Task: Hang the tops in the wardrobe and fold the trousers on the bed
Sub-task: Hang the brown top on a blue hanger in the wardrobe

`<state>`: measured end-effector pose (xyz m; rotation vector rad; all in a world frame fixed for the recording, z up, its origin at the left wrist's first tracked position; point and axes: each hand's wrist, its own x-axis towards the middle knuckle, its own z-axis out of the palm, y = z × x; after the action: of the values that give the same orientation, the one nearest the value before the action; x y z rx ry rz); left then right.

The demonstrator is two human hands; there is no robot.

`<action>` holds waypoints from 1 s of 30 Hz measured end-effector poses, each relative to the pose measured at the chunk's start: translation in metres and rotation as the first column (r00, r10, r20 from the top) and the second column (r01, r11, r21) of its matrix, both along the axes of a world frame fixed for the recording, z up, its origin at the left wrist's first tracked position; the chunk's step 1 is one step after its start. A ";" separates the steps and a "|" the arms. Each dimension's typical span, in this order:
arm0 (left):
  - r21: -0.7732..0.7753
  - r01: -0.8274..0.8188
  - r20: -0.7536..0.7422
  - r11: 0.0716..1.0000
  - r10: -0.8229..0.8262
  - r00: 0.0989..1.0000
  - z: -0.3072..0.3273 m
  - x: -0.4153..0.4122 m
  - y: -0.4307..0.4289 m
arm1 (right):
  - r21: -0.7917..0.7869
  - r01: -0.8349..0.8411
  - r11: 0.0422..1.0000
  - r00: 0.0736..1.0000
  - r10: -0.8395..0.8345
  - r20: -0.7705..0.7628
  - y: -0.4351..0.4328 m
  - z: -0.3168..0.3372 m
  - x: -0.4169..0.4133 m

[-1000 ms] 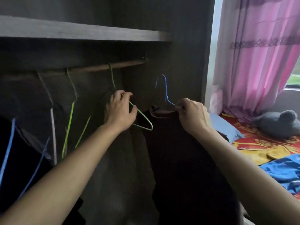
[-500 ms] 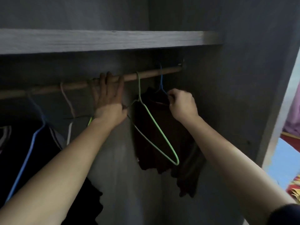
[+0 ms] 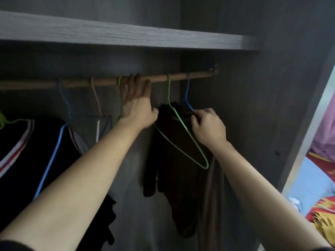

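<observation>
Beneath a grey wardrobe shelf, the left hand [image 3: 137,105] is spreading open-fingered against the rail [image 3: 101,82] while the right hand [image 3: 208,126] is pinching the dark top [image 3: 174,160] at centre frame, best released only once its blue hanger [image 3: 187,96] is sitting squarely.

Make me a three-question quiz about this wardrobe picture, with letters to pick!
1. Where does the blue hanger carrying the dark brown top hook?
A) wooden rail B) shelf edge C) bed
2. What colour is the empty hanger in front of that top?
A) red B) green C) white
3. What is the right hand doing?
A) hanging open B) pinching the top's collar C) gripping the rail

Answers: 1 A, its hook loops over the wooden rail. 2 B, its wire is pale green. 3 B, its fingers close at the neckline; the left hand reaches the rail.
</observation>
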<state>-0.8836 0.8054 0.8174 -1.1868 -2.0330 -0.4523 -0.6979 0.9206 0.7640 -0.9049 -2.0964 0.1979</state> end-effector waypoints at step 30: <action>-0.140 0.703 0.372 0.697 -0.621 0.690 -0.265 0.405 -0.111 | -0.049 0.653 0.756 0.738 -0.621 0.263 -0.242 -0.239 0.444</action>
<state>-0.4788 0.6947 0.5527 -2.1783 -1.8744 -0.7542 -0.2542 0.6784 0.5253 -1.7555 -1.8529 -0.1399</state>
